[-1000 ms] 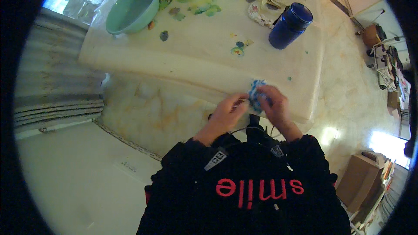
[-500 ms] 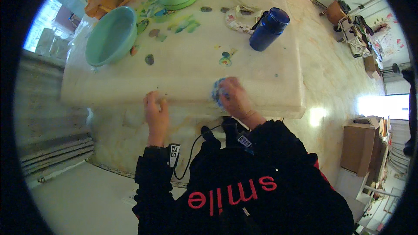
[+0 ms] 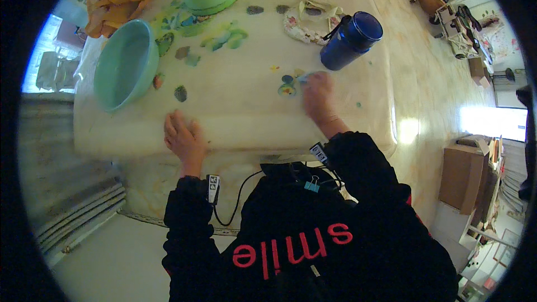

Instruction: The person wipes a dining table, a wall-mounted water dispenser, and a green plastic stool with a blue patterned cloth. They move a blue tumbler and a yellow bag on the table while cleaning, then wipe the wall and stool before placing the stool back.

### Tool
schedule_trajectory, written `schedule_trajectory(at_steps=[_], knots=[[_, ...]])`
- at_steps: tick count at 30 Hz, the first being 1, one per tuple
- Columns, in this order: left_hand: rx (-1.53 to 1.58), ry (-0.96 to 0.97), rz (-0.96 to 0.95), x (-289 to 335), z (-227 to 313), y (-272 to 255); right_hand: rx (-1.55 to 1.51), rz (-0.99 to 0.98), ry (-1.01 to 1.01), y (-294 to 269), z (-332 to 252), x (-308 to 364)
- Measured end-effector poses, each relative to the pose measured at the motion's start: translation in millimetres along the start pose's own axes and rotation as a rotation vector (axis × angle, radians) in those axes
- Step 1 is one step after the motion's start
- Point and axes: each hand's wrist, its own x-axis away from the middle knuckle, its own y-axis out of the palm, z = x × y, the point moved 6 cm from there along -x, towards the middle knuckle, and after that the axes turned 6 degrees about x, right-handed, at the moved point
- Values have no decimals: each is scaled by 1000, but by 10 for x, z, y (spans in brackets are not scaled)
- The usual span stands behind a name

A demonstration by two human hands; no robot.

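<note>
Tablecloth likely steadies us through spread left hand; blurred right hand grips pale-blue cloth near blue bottle.

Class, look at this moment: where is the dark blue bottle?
In the head view, the dark blue bottle stands on the table, above and right of centre, just beyond the person's right hand and right of the flowered item.

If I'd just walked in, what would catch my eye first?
Probably the dark blue bottle on the right side of the table. Just nearer the person, the blurred right hand holds a blue item, mostly hidden. On the table's left, a pale green bowl sits before a crumpled orange bundle.
</note>
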Motion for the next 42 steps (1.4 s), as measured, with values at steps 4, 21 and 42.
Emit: schedule_trajectory(at_steps=[4, 21, 42], knots=[[-45, -29, 73, -211, -11, 28, -406, -60, -202, -150, -228, 40], [-121, -45, 71, -241, 75, 6, -109, -52, 116, -223, 656, 240], [-54, -57, 100, -246, 97, -96, -182, -249, -70, 19, -490, -416]])
